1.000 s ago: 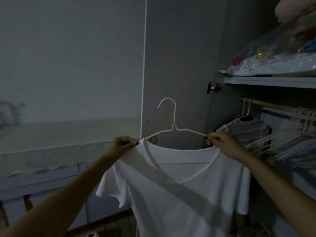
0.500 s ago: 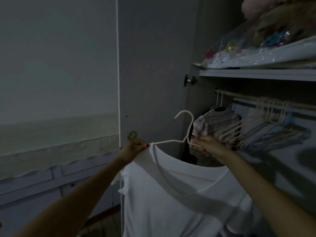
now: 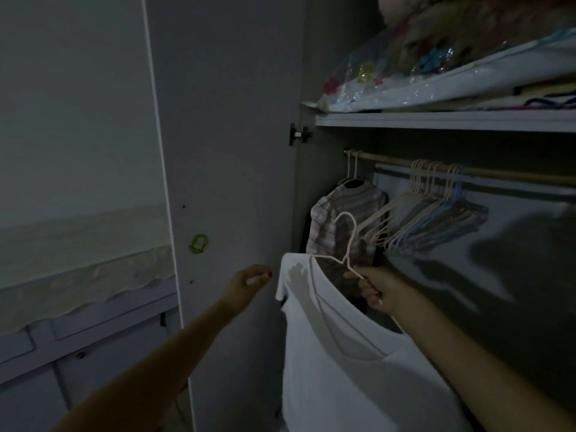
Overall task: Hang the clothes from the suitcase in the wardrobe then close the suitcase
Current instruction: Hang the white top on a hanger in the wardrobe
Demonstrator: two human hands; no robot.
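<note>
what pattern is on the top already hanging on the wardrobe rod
Horizontal stripes, pale and brownish, on the hanging knit top; head view.

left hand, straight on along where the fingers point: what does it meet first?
Probably the white T-shirt's near shoulder: the left hand points right towards it. Depth is unclear, so it could pass in front.

A shirt (image 3: 358,353) on a hanger (image 3: 344,244) was held below the rail (image 3: 498,174), before a hung top (image 3: 346,213); spare hangers (image 3: 436,213) hung to the right, under the shelf (image 3: 436,121).
</note>
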